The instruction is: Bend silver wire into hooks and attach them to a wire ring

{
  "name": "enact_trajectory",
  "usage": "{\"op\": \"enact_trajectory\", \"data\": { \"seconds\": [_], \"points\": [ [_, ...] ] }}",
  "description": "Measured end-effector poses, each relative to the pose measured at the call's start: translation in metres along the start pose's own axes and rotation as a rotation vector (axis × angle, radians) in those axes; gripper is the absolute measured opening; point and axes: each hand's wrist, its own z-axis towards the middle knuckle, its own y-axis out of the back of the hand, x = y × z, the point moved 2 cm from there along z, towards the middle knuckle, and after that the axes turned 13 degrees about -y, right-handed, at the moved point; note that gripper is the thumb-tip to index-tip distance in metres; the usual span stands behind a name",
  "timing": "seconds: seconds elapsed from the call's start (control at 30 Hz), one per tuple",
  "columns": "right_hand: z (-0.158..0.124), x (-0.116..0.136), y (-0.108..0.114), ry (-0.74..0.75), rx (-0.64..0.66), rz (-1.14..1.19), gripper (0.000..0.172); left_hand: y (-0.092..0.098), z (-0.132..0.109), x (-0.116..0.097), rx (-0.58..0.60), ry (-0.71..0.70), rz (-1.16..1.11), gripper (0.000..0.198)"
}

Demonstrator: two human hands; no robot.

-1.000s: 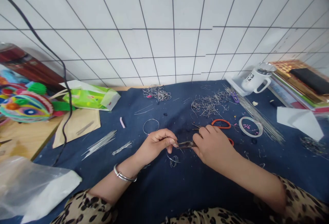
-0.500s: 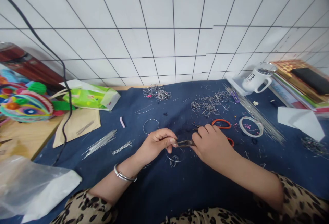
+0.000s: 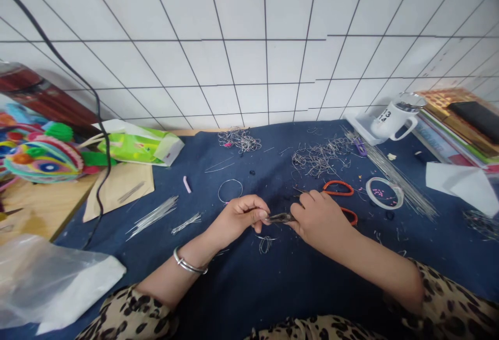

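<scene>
My left hand [image 3: 242, 219] is closed in a pinch on a thin wire, most of it hidden by the fingers. Against those fingertips lie the dark jaws of a pair of pliers [image 3: 281, 218]. Its handles are inside my right hand [image 3: 317, 220], which is wrapped round them. Just below the fingers a small tangle of wire [image 3: 265, 244] rests on the dark blue cloth [image 3: 249, 288]. A wire ring [image 3: 230, 190] lies beyond my left hand. Orange-handled scissors [image 3: 338, 188] sit partly hidden behind my right hand.
Bundles of straight wires [image 3: 154, 216] lie at left. Wire heaps [image 3: 322, 155] are at the back. On the right are a round dish of pink beads [image 3: 384, 193], a white mug [image 3: 397, 117] and books [image 3: 448, 137]. A black cable [image 3: 102, 173] hangs at left, near a plastic bag [image 3: 47, 283].
The view has shifted slightly. Both hands keep nearly the same pose, with the pliers' jaws still at the left fingertips. The loose wire below the fingers has changed shape a little.
</scene>
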Motion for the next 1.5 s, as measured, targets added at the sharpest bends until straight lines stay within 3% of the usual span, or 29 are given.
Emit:
{"op": "enact_trajectory", "data": {
  "seconds": [0.53,0.87,1.23,1.5],
  "points": [
    [0.0,-0.001,-0.015,-0.024,0.167,0.079,0.036,-0.002,-0.003,-0.001,0.031,-0.088,0.14,0.014],
    [-0.001,-0.001,-0.02,-0.015,0.184,0.086,0.036,-0.003,-0.003,-0.005,0.051,-0.083,0.175,0.015],
    [-0.002,-0.003,-0.022,-0.037,0.156,0.102,0.039,-0.001,-0.001,-0.003,0.011,-0.036,0.134,0.016],
    [-0.002,-0.003,-0.025,-0.035,0.211,0.206,0.045,0.0,-0.001,0.0,-0.028,0.001,0.074,0.02]
  ]
}}
